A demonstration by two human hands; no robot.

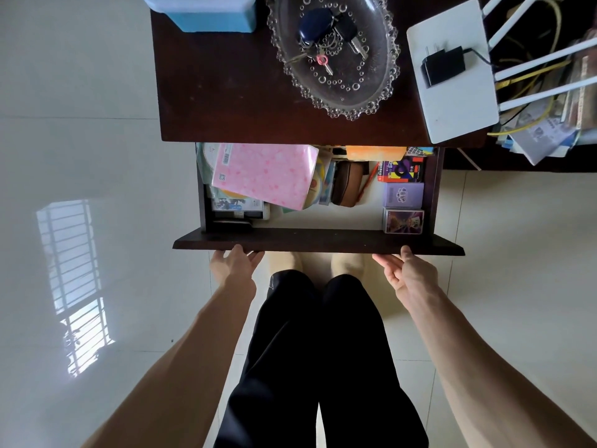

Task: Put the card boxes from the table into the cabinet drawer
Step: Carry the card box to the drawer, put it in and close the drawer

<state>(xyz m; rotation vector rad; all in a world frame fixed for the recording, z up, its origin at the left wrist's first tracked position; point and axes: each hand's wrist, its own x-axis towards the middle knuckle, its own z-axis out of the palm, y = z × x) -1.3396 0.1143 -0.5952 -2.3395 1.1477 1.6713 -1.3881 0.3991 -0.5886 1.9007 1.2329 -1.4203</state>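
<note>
The dark wooden cabinet drawer stands pulled out below the table top. Along its right side lie three card boxes in a row: a red and purple one, a lilac one and one with a printed figure nearest the front. My left hand touches the drawer front's lower edge at the left, fingers spread. My right hand does the same at the right. Neither hand holds a box.
The drawer also holds a pink patterned box, a brown case and discs. On the table are a glass dish with keys, a blue tub and a white router bearing a black plug. Papers and cables pile at the right.
</note>
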